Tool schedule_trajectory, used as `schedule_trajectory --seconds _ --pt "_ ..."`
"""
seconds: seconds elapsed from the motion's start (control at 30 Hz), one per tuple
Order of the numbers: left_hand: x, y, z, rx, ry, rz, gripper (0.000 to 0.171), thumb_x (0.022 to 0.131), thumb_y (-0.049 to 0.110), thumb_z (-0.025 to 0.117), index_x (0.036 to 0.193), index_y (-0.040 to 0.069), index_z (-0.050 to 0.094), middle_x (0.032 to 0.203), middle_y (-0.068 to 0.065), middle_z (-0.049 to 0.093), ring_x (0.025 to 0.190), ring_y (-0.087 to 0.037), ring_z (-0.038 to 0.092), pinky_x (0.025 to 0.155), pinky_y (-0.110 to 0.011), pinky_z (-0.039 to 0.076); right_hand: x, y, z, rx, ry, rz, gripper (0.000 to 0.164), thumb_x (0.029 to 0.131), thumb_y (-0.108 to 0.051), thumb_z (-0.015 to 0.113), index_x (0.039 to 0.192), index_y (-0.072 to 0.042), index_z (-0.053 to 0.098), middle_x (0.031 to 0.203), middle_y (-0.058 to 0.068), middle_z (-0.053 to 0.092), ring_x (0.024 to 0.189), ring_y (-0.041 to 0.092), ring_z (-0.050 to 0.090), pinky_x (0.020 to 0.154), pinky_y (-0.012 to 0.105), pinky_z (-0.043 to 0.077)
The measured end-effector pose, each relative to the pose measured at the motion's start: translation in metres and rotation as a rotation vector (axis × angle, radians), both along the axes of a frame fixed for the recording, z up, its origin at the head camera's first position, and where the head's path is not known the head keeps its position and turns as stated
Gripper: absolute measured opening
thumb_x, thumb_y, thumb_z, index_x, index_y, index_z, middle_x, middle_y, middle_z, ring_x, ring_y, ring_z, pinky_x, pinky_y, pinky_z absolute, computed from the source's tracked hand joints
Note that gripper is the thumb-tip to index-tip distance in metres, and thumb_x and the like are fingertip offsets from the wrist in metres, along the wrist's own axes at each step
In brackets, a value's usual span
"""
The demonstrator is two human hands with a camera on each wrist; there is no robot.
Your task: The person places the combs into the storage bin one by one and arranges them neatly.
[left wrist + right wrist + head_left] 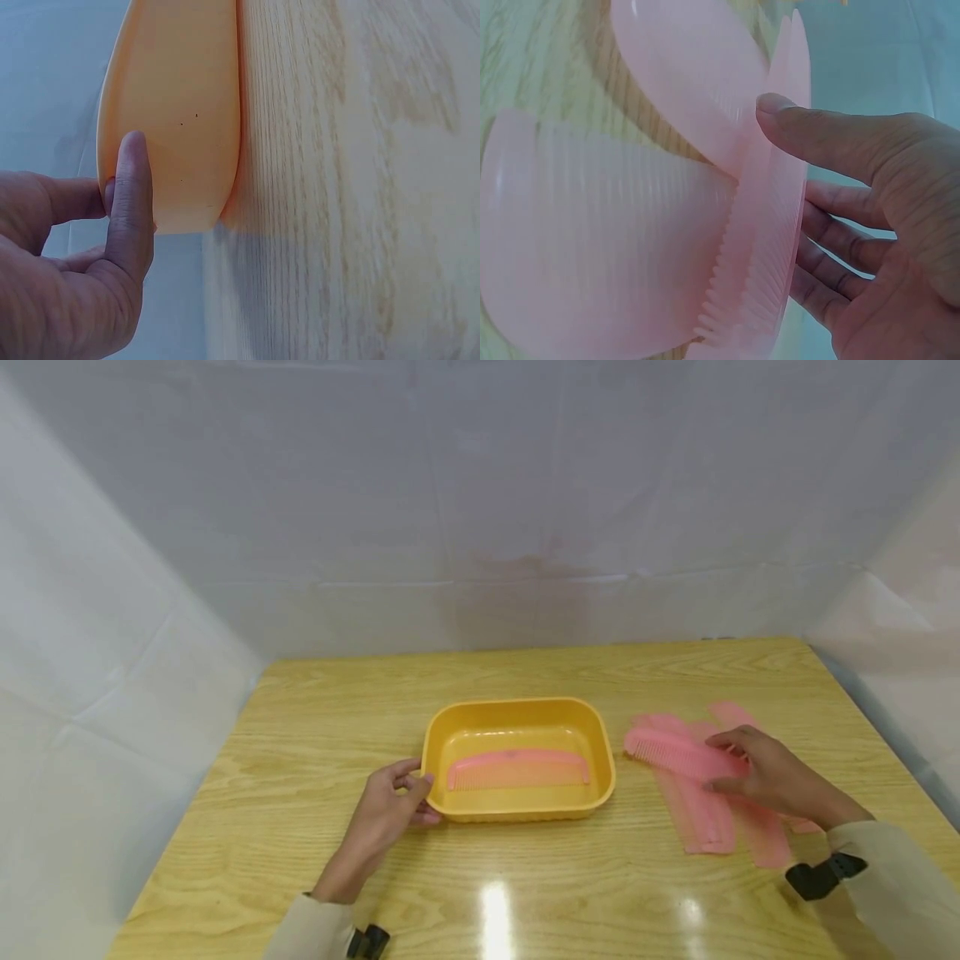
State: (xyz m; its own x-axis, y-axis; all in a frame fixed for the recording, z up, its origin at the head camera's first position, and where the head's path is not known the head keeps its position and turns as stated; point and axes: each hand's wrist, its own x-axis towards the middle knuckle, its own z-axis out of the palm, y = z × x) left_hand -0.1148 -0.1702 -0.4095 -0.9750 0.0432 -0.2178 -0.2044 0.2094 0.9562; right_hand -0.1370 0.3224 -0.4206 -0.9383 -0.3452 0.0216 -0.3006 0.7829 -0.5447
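Note:
At the near left corner of a yellow plastic basin [517,816], my left hand [386,806] pinches the rim between thumb and fingers. The left wrist view shows the basin's outer wall [180,82] beside those fingers. One pink comb [517,758] lies inside the basin, its teeth toward me. To the right, my right hand [772,774] grips another pink comb [675,753] between thumb and fingers, over a loose pile of pink combs [708,822]. In the right wrist view the held comb [769,195] stands edge-on, with other combs below and behind it.
The wooden table [337,702] carries the basin in its middle and the overlapping combs at its right. White sheeting [450,510] hangs behind the table and along both sides. A dark wrist device [825,875] sits at the right sleeve.

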Motion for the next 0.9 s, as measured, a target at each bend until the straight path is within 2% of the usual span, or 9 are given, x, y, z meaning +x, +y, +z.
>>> schedule_trajectory --seconds 0.43,0.7,0.9 --pt "0.000 0.001 0.000 -0.008 0.001 0.003 0.045 0.104 0.006 0.056 0.145 -0.007 0.046 0.102 -0.023 0.057 0.073 -0.024 0.070 0.069 -0.035 0.066 -0.009 -0.007 0.006 -0.019 0.135 0.078 0.055 0.082 -0.013 0.086 0.124 0.011 0.060 0.116 0.020 0.061 0.098 0.030 0.058 0.075 0.041 0.056" --pt "0.001 0.002 0.001 -0.018 0.003 0.007 0.045 0.104 0.007 0.057 0.145 -0.006 0.047 0.101 -0.022 0.057 0.071 -0.025 0.071 0.067 -0.035 0.066 -0.019 -0.018 0.018 -0.018 0.106 0.082 0.053 0.084 -0.018 0.085 0.124 0.007 0.062 0.114 0.016 0.059 0.099 0.029 0.056 0.077 0.043 0.055" --pt "0.002 0.001 0.001 -0.023 0.002 0.009 0.044 0.104 0.007 0.057 0.145 -0.007 0.047 0.100 -0.022 0.057 0.071 -0.025 0.071 0.068 -0.035 0.066 -0.025 -0.025 0.030 0.008 0.059 0.081 0.056 0.085 -0.023 0.084 0.126 0.009 0.061 0.118 0.022 0.059 0.103 0.035 0.056 0.082 0.051 0.055"
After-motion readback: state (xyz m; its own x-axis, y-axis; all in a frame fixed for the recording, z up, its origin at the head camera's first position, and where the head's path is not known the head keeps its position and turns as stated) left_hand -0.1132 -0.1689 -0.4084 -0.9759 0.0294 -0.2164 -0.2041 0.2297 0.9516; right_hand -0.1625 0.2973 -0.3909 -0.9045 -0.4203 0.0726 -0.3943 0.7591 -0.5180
